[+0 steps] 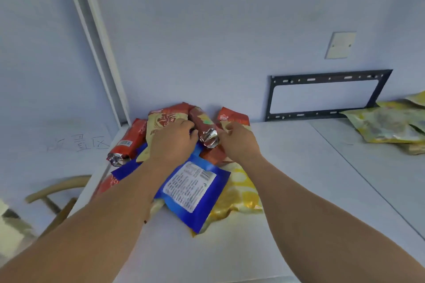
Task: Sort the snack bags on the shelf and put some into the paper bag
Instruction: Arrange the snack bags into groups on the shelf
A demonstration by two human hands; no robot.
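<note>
Head view, white shelf (287, 167) top against a pale wall. Left hand (171, 142): grip curled over a tan-and-red snack bag (158, 125) at the far side of the pile. Right hand (239, 142): grip pinching a tan bag corner (226, 127) just right of a red tube-shaped bag (203, 125) with a crimped foil end. Another red bag (125, 142) lies at the pile's left. Blue bag (195, 188), label up, lies nearer, overlapping a yellow bag (239, 197). Yellow-green bags (388, 124) sit well apart, far right. Black bracket (326, 95) on the wall; wooden chair (57, 193) at near left.
</note>
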